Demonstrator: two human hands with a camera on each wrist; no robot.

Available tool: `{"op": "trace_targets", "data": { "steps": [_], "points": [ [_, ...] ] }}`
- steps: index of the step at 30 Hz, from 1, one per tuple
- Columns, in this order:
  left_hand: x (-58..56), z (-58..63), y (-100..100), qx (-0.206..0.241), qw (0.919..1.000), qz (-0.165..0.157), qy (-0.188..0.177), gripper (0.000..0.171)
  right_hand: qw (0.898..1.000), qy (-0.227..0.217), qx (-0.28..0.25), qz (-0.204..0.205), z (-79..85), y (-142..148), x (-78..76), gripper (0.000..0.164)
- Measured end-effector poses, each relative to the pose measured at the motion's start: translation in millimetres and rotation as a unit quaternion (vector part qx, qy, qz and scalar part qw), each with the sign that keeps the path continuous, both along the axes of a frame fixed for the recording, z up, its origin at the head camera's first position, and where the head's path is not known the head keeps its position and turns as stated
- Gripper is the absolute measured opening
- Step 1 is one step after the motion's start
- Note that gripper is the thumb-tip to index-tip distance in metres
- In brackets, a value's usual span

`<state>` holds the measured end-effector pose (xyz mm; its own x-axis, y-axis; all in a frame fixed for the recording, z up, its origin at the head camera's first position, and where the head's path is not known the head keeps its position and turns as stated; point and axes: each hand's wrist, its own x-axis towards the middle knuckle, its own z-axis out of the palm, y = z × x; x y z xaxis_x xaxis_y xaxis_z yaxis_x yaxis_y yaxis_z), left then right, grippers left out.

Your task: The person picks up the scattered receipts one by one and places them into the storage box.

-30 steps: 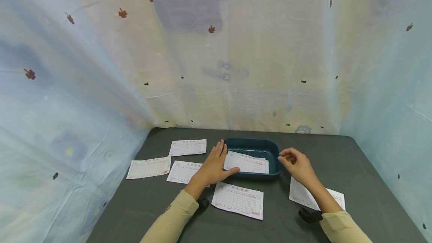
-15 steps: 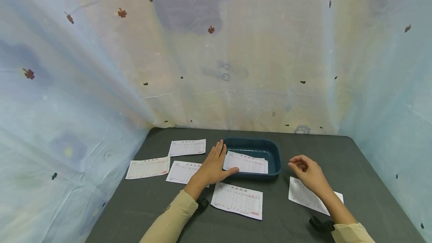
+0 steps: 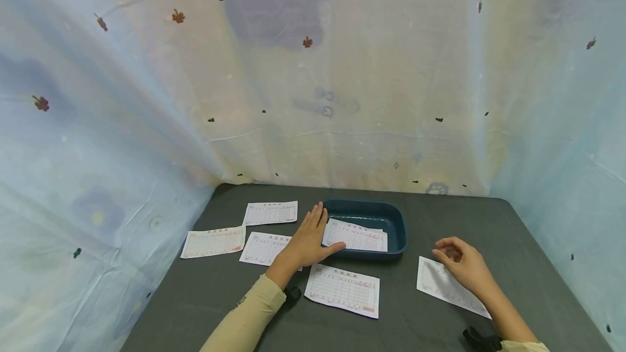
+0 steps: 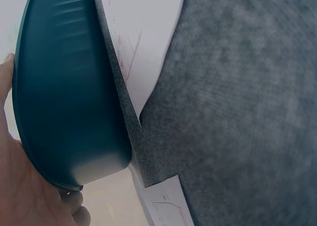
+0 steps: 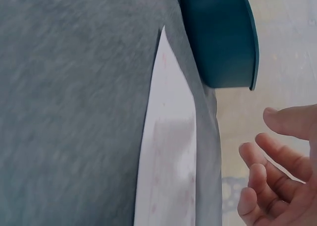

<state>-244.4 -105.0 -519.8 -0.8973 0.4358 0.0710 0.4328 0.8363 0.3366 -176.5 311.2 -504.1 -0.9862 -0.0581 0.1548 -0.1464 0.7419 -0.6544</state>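
A dark teal plastic tray (image 3: 400, 232) stands on the table with printed paper slips (image 3: 356, 236) lying inside it. My left hand (image 3: 305, 243) rests against the tray's left side, fingers straight and thumb along the front rim. To the right of the tray, my right hand (image 3: 464, 268) hovers over a printed slip (image 3: 437, 281), partly covering it from above. Its fingers are loosely bent and hold nothing, as the right wrist view confirms with the fingers (image 5: 277, 184) apart from the slip (image 5: 168, 151).
Several more printed slips lie about: one slip (image 3: 342, 290) in front of the tray, others to the left, such as the far slip (image 3: 270, 213) and the leftmost slip (image 3: 213, 242). The grey table (image 3: 391, 314) is backed by a patterned curtain (image 3: 342, 96).
My right hand has drawn away from the tray's right edge, moving right and toward me over the slip there. The left hand and tray have stayed put.
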Motion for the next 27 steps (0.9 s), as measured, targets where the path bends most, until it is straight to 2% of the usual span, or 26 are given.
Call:
{"op": "trace_targets", "data": {
  "steps": [5, 15, 27],
  "points": [
    [-0.2, 2.1, 0.4, -0.007, 1.0000, -0.002, 0.005, 0.116, 1.000, -0.017, 0.007, 0.003, 0.3, 11.8, 5.8, 0.033],
    [1.9, 1.2, 1.0, -0.006, 1.0000, 0.000, 0.001, 0.117, 0.999, -0.014, 0.039, -0.004, -2.0, 33.4, 18.3, 0.033],
    [-0.6, -2.0, 0.6, -0.013, 0.9999, 0.001, 0.004, 0.118, 0.996, -0.039, 0.079, -0.012, -7.1, 55.2, 23.6, 0.044]
  ]
}}
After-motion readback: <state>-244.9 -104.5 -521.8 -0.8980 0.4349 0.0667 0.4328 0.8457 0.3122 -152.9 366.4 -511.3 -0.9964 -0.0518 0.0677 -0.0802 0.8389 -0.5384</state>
